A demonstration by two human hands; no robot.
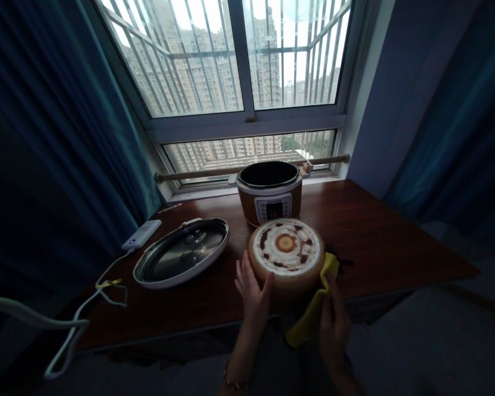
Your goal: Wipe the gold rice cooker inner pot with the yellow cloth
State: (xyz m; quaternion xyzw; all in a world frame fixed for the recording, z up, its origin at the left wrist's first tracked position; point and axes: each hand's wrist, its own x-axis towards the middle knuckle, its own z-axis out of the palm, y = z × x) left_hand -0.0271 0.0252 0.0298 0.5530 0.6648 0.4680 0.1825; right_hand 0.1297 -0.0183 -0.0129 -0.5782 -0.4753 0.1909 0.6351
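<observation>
An inner pot [287, 247] from the cooker is turned bottom up near the table's front edge, its pale base marked with brown patches. My left hand [253, 291] grips its left side, thumb and fingers against the wall. At the pot's right side, my right hand [334, 319] holds a yellow cloth [313, 313] pressed to the wall, part of it hanging below. Right behind the pot stands the electric cooker body [247, 206], with a dark opening and a front control panel. The cooker lid [181, 253] lies inner side up to the left.
A white power strip [142, 235] with a white cable [86, 308] is at the table's left. The brown wooden table [375, 236] stands against a barred window [247, 113]. Blue curtains [66, 99] hang on both sides. A rod [206, 174] crosses behind the cooker.
</observation>
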